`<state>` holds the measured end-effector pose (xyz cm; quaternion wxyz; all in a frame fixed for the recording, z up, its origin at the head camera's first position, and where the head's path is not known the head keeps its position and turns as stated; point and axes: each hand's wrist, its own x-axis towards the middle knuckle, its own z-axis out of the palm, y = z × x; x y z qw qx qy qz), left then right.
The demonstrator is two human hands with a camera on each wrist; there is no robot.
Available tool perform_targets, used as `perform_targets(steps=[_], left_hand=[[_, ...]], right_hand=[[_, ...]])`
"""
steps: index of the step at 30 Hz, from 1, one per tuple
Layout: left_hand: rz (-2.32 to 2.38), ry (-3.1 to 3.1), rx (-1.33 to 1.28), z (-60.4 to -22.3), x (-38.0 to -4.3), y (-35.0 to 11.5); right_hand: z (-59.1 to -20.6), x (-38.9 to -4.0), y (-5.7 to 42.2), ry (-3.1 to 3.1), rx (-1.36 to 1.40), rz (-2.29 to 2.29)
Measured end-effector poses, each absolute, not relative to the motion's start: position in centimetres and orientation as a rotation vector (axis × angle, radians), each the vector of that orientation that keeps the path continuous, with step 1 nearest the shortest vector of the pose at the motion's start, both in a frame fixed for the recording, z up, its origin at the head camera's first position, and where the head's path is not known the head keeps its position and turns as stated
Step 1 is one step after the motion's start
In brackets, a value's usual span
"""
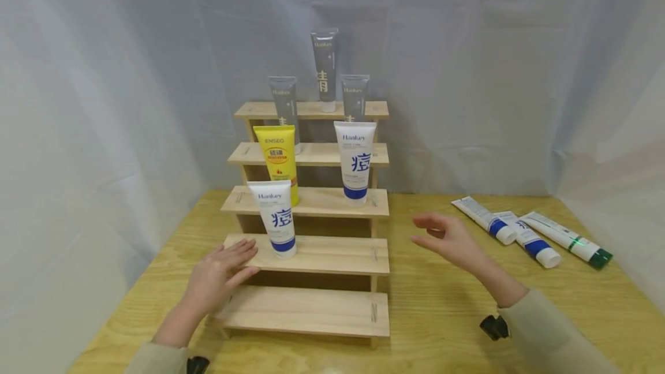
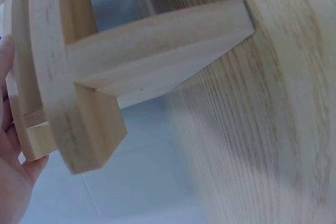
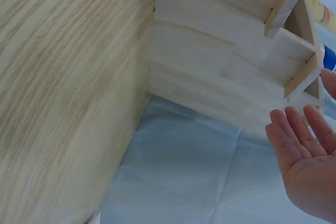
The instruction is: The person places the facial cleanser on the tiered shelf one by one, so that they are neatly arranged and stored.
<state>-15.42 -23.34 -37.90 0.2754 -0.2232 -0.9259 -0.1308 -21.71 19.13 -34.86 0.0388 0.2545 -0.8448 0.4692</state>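
Observation:
A stepped wooden display stand (image 1: 332, 310) carries upright squeeze tubes. My left hand (image 1: 220, 273) rests on the left end of its second step from the bottom, fingers fairly straight on top and thumb along the front edge. Beside those fingertips stands a white-and-blue tube (image 1: 275, 218). One step higher are a yellow tube (image 1: 277, 152) and another white-and-blue tube (image 1: 355, 160). My right hand (image 1: 449, 241) hovers to the right of the stand, its fingers loosely bent and holding nothing; the right wrist view shows its palm (image 3: 315, 182) near the step ends.
Grey tubes stand on the upper steps, one at the top (image 1: 325, 68) and two lower, partly hidden. On the table (image 1: 431, 316) at right lie two white-and-blue tubes (image 1: 480, 218) and a white-and-green tube (image 1: 566, 238). A pale curtain (image 1: 467, 74) hangs behind and at both sides.

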Motion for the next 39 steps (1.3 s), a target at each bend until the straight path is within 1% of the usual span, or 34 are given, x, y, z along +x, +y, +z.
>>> perform_targets(steps=[17, 39], left_hand=[[-0.355, -2.453, -0.616, -38.1, -15.5, -23.5], [-0.367, -2.453, -0.615, -38.2, -15.6, -23.5]], right_hand=[[-36.3, -23.5, 21.8, -2.660, 0.717, 1.254], [-37.3, -25.6, 26.7, -2.707, 0.478, 1.028]])
